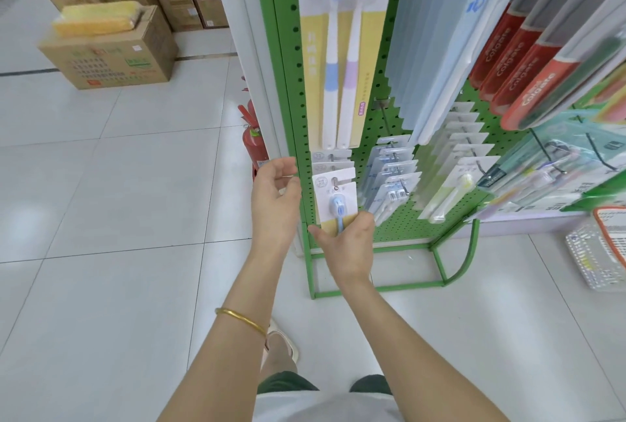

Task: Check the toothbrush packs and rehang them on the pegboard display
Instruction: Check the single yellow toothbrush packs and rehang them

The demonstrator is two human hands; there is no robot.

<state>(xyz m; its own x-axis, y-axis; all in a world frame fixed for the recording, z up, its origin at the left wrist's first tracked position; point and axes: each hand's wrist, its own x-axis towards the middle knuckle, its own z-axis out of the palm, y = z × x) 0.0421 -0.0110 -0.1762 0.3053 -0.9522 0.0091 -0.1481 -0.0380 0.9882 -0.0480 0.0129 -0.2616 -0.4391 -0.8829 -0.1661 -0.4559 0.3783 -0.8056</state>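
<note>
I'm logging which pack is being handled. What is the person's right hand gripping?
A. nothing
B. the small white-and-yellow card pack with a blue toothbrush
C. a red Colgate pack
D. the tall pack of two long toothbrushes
B: the right hand grips the bottom edge of the small white-and-yellow card pack with a blue toothbrush, low on the green pegboard.

Green pegboard (pixel 303 100), black hole grid. White-yellow front pack (pixel 333 191), blue brush (pixel 336 206). Red Colgate packs (pixel 508 59). Red extinguisher (pixel 254 144). Brown cartons (pixel 111 56). Gold bangle (pixel 241 319). White floor tiles (pixel 118 201).
</note>
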